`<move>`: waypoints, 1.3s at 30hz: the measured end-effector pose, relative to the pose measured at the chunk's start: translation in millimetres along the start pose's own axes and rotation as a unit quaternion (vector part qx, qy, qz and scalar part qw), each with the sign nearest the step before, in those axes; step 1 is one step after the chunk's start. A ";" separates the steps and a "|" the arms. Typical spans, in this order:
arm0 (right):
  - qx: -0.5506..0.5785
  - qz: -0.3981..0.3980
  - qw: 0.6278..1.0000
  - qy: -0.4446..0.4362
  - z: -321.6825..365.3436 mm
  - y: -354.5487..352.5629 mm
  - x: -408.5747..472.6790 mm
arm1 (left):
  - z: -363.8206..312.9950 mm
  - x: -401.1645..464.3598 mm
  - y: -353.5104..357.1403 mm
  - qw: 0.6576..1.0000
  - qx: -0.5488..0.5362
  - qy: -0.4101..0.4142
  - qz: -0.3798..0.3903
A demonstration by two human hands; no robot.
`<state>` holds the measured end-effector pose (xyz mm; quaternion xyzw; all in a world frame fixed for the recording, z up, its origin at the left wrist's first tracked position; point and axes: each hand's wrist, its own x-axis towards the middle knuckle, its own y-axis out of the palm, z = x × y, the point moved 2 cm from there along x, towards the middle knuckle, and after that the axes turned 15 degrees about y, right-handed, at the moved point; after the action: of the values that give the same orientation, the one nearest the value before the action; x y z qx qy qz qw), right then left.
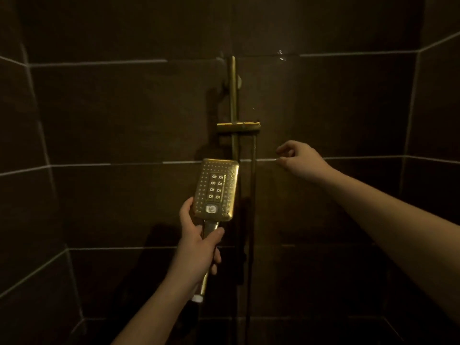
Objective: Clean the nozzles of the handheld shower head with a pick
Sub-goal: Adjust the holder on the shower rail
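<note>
A gold rectangular handheld shower head point(216, 190) faces me, showing its rows of small nozzles and a round button near the bottom. My left hand point(199, 247) is wrapped around its handle point(207, 265) just below the head and holds it upright. My right hand point(298, 159) hovers to the right of the head, near the wall, with thumb and fingers curled together as in a pinch. In this dim light I cannot make out a pick between those fingers.
A gold vertical slide rail point(233, 100) with an empty holder bracket point(238, 126) is fixed to the dark tiled wall point(124, 108) straight ahead. A hose point(252, 220) hangs down beside the rail. Tiled walls close in on the left and right.
</note>
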<state>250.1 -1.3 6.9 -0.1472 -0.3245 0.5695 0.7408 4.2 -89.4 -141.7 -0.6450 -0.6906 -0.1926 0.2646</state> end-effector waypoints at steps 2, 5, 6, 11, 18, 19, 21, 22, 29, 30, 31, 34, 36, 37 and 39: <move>0.027 -0.004 0.999 -0.020 28.5 2.6 21.9 | -6.9 10.6 -14.5 0.999 0.004 0.008 -0.032; 0.061 -0.024 0.997 -0.047 62.2 1.8 47.5 | -17.1 23.9 -31.3 0.998 0.015 0.030 -0.059; 0.058 -0.032 0.996 -0.055 70.6 1.5 53.9 | -21.0 27.3 -34.8 0.997 0.021 0.038 -0.063; 0.000 -0.036 0.998 -0.055 90.8 7.2 75.0 | -38.1 35.7 -43.7 0.995 0.045 0.057 -0.071; 0.033 -0.005 0.999 -0.003 88.4 8.3 92.2 | -44.7 38.7 -48.5 0.991 0.058 0.076 -0.092; 0.032 0.002 0.999 -0.002 88.5 8.2 94.3 | -44.3 38.1 -48.9 0.991 0.059 0.076 -0.093; 0.023 0.011 1.000 -0.004 89.2 8.9 98.3 | -43.8 36.8 -50.0 0.991 0.062 0.072 -0.094; 0.017 0.011 1.000 -0.006 90.5 9.0 100.0 | -44.4 36.4 -50.5 0.991 0.064 0.070 -0.095; 0.020 0.029 0.999 0.026 95.8 8.7 105.4 | -51.5 40.1 -51.7 0.991 0.071 0.065 -0.098; 0.024 0.024 0.999 0.025 95.8 8.8 105.2 | -52.8 40.7 -51.9 0.990 0.071 0.066 -0.098; 0.024 0.020 0.999 0.023 95.9 9.3 104.4 | -54.0 40.9 -51.8 0.990 0.071 0.068 -0.097; 0.047 -0.011 0.999 0.014 96.6 12.0 102.4 | -55.2 39.6 -51.5 0.990 0.068 0.071 -0.096; 0.107 -0.050 0.993 0.010 97.7 11.8 101.8 | -54.1 38.4 -51.3 0.991 0.067 0.065 -0.097; 0.136 -0.067 0.988 0.008 99.0 11.3 101.4 | -53.3 38.0 -51.6 0.991 0.067 0.063 -0.097; 0.165 -0.082 0.983 -0.001 103.0 9.4 101.0 | -51.8 38.0 -51.9 0.991 0.069 0.058 -0.099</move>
<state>190.5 80.9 109.9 0.0052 -0.2378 0.5525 0.7988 -42.2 -95.7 -73.8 -0.5414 -0.7464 -0.2066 0.3274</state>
